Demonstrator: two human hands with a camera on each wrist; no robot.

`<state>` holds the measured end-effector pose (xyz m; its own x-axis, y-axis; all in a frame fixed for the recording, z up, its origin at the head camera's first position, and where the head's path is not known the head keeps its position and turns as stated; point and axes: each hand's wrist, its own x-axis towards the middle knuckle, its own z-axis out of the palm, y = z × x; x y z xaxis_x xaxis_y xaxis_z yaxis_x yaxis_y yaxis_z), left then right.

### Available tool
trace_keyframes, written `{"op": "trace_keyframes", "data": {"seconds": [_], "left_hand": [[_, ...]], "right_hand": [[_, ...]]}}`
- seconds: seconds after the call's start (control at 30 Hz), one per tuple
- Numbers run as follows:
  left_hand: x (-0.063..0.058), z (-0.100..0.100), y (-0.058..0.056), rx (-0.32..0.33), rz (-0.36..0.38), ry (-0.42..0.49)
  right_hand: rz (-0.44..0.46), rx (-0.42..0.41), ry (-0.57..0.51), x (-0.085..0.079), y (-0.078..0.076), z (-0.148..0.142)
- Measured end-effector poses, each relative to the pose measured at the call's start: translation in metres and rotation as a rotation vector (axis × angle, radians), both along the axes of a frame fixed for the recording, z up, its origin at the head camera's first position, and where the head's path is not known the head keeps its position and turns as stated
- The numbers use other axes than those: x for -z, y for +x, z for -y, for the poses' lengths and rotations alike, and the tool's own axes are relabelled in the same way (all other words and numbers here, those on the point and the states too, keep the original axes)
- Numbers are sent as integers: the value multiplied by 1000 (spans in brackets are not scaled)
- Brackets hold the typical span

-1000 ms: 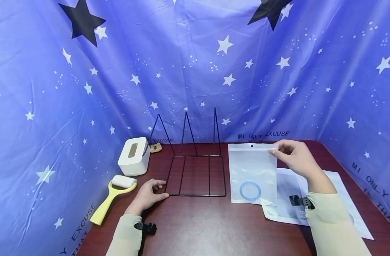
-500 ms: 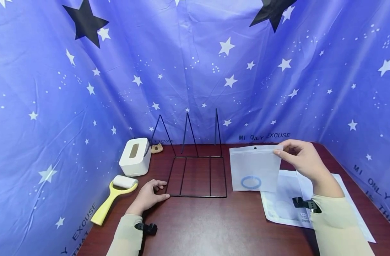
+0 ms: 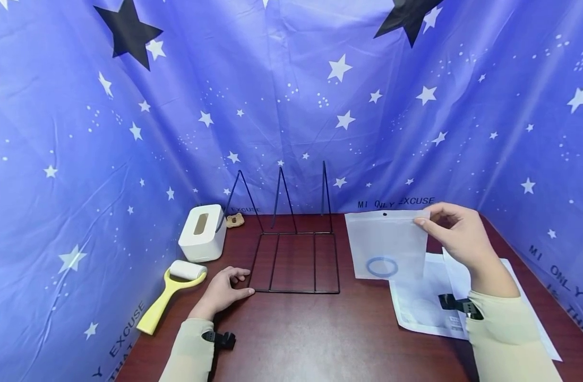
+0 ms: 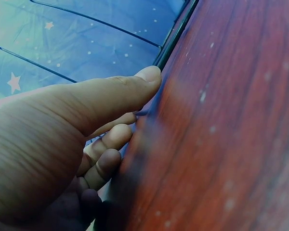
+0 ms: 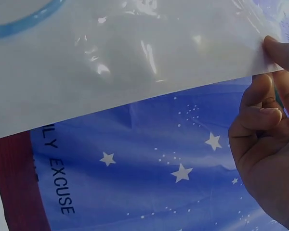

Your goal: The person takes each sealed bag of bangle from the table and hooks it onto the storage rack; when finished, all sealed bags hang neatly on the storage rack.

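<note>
In the head view, my right hand (image 3: 456, 228) pinches the top right corner of a translucent zip-lock bag (image 3: 392, 233) between thumb and fingers. A blue ring (image 3: 382, 267) shows through the bag's lower part. The right wrist view has the bag (image 5: 149, 53) stretching away from my thumb and curled fingers. My left hand (image 3: 222, 292) holds the front left corner of a black wire rack (image 3: 303, 292), thumb at the corner and fingertips at the side wire. Close up in the left wrist view, my thumb lies along the wire, with the other fingers bent beneath.
Left of the rack stand a white tissue box (image 3: 203, 246) and a yellow-handled roller (image 3: 164, 297). A small tan bear-shaped piece (image 3: 234, 220) lies behind the box. White plastic packaging (image 3: 427, 313) lies under my right forearm. A blue starry curtain (image 3: 291, 106) surrounds the table (image 3: 310, 339).
The bag's lower end has tilted up and back, so it looks shorter and slanted. My right hand has shifted slightly right and up with it. The left hand keeps its place on the rack.
</note>
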<state>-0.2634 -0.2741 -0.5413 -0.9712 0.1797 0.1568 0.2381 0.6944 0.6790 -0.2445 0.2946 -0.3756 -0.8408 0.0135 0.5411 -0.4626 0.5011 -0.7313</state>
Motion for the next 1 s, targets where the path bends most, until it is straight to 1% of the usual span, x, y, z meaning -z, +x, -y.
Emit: {"op": "trace_keyframes", "data": {"seconds": [0.13,0.3,0.67,0.77,0.9,1.0], "left_hand": [[0,0,0,-4,-5,-8],[-1,0,-1,6,-8,-22],[-1,-2,-1,2,-12,-56],[-1,-2,-1,-2,-13,-59],[-2,-2,-1,-4,-10,-57],[-1,-2,0,-6,-6,-60]], "right_hand": [[-27,-19,-23,-3,2,2],[-58,-46,-44,-8,7,7],[-102,-94,-80,-18,18,13],[-116,-129,-116,-19,20,16],[-132,-221,-216,-20,21,19],[-138,-264,-266,-21,22,22]]}}
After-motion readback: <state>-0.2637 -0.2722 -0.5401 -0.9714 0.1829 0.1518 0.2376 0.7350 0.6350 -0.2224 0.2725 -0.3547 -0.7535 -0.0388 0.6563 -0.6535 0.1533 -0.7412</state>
